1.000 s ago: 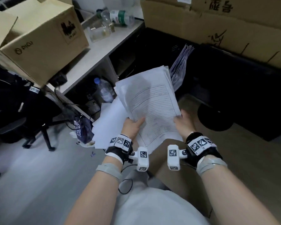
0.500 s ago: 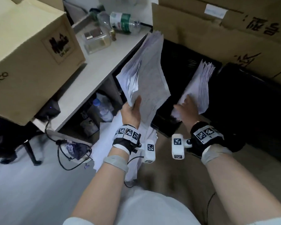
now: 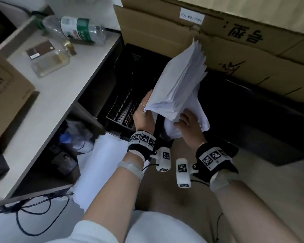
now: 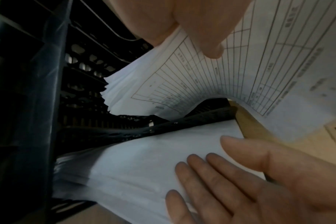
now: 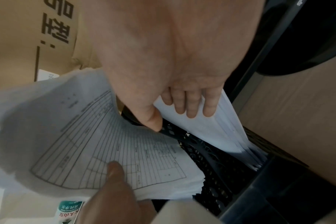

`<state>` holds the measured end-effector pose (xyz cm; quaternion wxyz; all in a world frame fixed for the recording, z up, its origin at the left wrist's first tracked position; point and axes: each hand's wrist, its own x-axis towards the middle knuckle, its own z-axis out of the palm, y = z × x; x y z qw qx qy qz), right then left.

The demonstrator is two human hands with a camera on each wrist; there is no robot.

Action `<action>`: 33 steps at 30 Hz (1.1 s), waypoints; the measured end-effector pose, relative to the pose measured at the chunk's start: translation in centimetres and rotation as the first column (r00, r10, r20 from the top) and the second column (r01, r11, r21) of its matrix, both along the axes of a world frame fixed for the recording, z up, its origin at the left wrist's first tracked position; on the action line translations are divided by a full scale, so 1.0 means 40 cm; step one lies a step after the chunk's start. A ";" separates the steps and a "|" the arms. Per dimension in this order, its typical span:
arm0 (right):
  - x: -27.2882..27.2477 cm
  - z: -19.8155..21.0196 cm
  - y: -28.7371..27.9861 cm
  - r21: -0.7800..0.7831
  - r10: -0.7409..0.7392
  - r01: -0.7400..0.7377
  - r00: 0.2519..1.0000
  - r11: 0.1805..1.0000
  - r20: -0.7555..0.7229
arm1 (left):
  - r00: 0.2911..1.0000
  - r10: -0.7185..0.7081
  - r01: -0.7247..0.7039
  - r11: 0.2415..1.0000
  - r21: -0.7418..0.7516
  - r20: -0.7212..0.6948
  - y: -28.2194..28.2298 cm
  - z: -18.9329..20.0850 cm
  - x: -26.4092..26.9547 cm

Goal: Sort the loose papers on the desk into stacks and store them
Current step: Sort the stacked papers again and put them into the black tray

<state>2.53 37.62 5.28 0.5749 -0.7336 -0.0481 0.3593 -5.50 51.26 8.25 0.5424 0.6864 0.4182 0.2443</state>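
Observation:
My left hand (image 3: 144, 113) grips the lower edge of a thick stack of printed forms (image 3: 179, 81), held up and tilted over a black mesh file rack (image 3: 123, 106). In the left wrist view my thumb (image 4: 201, 30) lies on the top form (image 4: 249, 75). A second white stack (image 3: 203, 118) stands slanted in a rack compartment. My right hand (image 3: 189, 125) lies on its face with straight fingers (image 4: 211, 174) pressing it. The right wrist view shows those fingers (image 5: 190, 106) on that stack (image 5: 220, 133) and the thumb beside a mesh divider (image 5: 192, 144).
A white desk (image 3: 60, 95) at the left carries a lying plastic bottle (image 3: 81, 30), a glass bottle (image 3: 51, 62) and a cardboard box (image 3: 3, 90). Large cardboard boxes (image 3: 235, 41) stand behind the rack. Loose white sheets (image 3: 102, 165) and cables (image 3: 33, 216) lie below the desk.
Both hands first held the forms flat together. My right hand let go and went to the stack in the rack. My left hand raised the forms upright and carried them right, over the rack.

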 end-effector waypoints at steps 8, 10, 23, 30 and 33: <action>-0.016 0.008 -0.007 0.019 0.063 -0.062 0.998 0.998 -0.026 | 0.951 -0.164 0.111 0.972 -0.207 -0.262 0.028 -0.109 -0.012; -0.036 0.016 0.000 -0.001 0.076 -0.076 0.997 0.997 0.009 | 0.948 -0.157 0.119 0.981 -0.151 -0.275 0.035 -0.123 -0.059; -0.395 -0.175 0.066 -0.351 0.127 -0.248 0.934 0.903 -0.335 | 0.786 0.190 -0.342 0.926 -0.158 -0.588 0.109 -0.300 -0.570; -0.517 -0.329 0.074 -0.547 0.088 -0.329 0.904 0.770 -0.419 | 0.554 0.009 -0.214 0.968 -0.132 -0.833 0.117 -0.398 -0.733; -0.517 -0.389 0.074 -0.568 0.062 -0.332 0.896 0.753 -0.441 | 0.522 -0.048 -0.181 0.969 -0.166 -0.852 0.134 -0.418 -0.736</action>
